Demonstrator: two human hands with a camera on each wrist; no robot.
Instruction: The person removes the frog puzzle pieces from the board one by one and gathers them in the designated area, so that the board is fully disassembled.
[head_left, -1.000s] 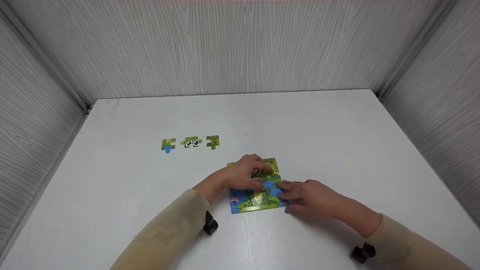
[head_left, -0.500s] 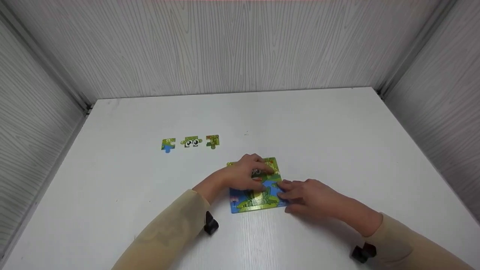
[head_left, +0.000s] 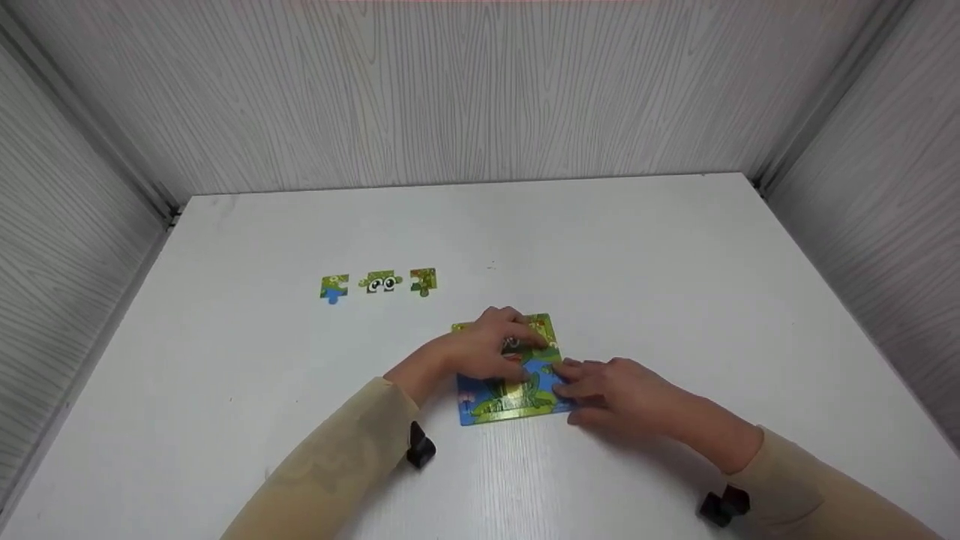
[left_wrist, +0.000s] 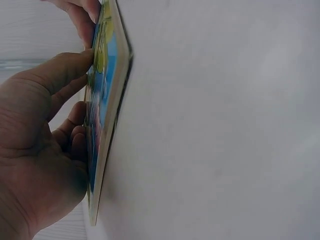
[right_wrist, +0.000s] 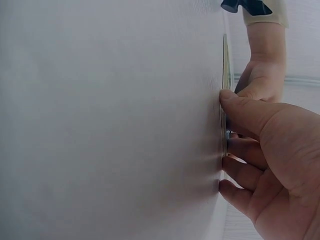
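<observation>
A square frog jigsaw puzzle (head_left: 517,409) in green and blue lies flat on the white table. My left hand (head_left: 484,349) is over its upper middle, hiding much of the frog's face. In the left wrist view, that hand's thumb (left_wrist: 70,65) reaches the picture surface, and the bent fingers touch it lower down. My right hand (head_left: 619,390) rests at the puzzle's right side, fingertips on the blue part. The right wrist view has its thumb (right_wrist: 229,96) against the board's thin edge (right_wrist: 226,65). Whether any single piece is under the left fingertips cannot be told.
Three loose jigsaw pieces lie in a row up and left of the puzzle: a green-blue one (head_left: 334,286), one with two eyes (head_left: 381,283) and a green-brown one (head_left: 424,280). Wood-grain panels (head_left: 465,97) enclose the white table (head_left: 637,247) at back and sides.
</observation>
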